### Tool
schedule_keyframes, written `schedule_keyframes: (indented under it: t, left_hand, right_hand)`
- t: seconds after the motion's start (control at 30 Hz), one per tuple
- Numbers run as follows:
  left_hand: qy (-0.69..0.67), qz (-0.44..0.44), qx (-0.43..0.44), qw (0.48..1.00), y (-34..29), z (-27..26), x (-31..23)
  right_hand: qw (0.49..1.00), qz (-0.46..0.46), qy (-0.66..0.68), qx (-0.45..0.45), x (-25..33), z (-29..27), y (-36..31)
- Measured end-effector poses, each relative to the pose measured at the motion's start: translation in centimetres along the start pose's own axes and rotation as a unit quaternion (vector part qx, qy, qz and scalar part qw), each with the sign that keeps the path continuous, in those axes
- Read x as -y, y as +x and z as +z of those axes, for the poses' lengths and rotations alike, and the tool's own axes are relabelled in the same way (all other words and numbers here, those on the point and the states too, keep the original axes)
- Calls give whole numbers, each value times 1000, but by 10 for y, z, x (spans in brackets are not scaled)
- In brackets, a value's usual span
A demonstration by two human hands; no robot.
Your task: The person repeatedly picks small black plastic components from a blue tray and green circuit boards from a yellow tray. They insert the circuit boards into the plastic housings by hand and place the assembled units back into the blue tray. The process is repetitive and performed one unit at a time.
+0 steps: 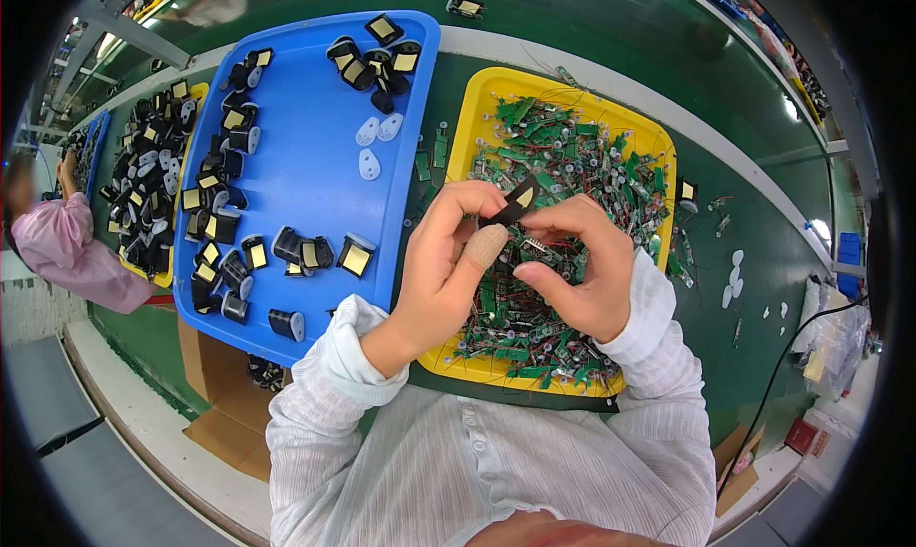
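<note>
Above the yellow tray (469,118), my left hand (444,251) pinches a black plastic piece with a pale yellow pad (521,200). A tan covering wraps the left thumb. My right hand (587,266) is just to the right, its thumb and index finger apart. The index fingertip is close to the black piece; I cannot tell whether it touches. Below both hands, the tray holds a heap of small green circuit boards (611,180) with thin wires attached.
To the left, a blue tray (315,156) carries several black pieces with yellow pads (355,256) and grey oval caps (368,164). Another yellow tray (197,94) of black pieces lies beyond. A person in pink (91,242) is at far left. Loose white caps (733,280) lie at right.
</note>
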State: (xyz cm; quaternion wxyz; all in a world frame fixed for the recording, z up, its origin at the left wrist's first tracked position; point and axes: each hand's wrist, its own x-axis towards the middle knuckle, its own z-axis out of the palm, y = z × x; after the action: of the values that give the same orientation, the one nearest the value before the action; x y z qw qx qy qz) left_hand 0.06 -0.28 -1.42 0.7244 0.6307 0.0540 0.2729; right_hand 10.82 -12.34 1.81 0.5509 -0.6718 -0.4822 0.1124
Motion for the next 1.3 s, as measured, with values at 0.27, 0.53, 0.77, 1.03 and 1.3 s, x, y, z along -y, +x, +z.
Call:
schedule_keyframes:
  t: [0.27, 0.53, 0.77, 1.03, 1.3]
  left_hand:
    - [-53, -78, 29, 995, 1, 1, 0]
    - [-106, -98, 38, 989, 3, 1, -2]
    - [-45, -55, 30, 997, 2, -3, -1]
    - [63, -7, 36, 997, 7, -4, -7]
    - [19, -17, -4, 1000, 7, -9, -9]
  right_hand:
    - [990, 101, 98, 7, -17, -1, -5]
    - [980, 140, 142, 8, -17, -2, -5]
    - [985, 114, 126, 29, -18, 2, -5]
    - [944, 170, 276, 64, -19, -1, -3]
    - [945, 139, 284, 87, -20, -8, -2]
